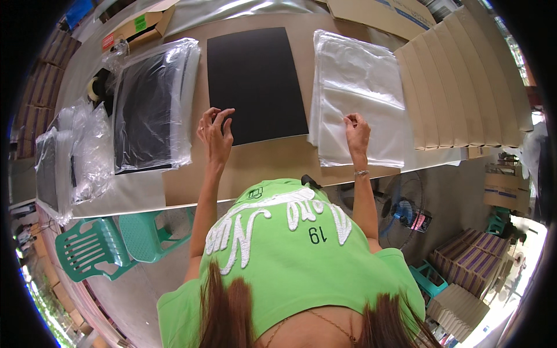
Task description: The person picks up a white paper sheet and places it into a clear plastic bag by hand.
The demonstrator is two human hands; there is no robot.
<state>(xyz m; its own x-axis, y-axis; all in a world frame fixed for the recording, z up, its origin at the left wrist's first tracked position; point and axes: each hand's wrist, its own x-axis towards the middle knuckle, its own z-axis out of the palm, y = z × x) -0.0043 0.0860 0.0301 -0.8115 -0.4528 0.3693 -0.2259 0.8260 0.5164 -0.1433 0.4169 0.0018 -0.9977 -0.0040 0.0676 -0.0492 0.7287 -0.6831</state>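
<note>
Left hand [215, 133], grip released, fingers curled at a black sheet [256, 81]; right hand [358, 134] over clear plastic bags [358, 75], grip impossible to tell.

Black sheet [258, 81] matt, smooth; plastic bags [361, 95] glossy.

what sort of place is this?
Probably a small packing workshop or warehouse: a pile of clear plastic bags, black sheets wrapped in plastic, and stacked brown striped bundles behind the person.
</note>
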